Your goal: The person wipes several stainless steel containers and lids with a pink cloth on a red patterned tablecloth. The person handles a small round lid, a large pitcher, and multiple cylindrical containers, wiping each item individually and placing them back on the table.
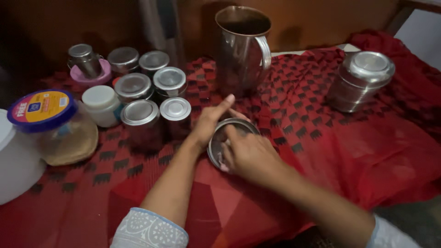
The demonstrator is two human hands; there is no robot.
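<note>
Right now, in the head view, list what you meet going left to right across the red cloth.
White tub → blue-lidded jar → white-lidded jar → steel tins → left hand → right hand on a round tin → steel container.

Single head view, looking steeply down and forward, close over the red cloth (349, 151), wall behind.

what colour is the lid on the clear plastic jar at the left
Blue rim with a yellow top, on the plastic jar; seen in the head view.
</note>
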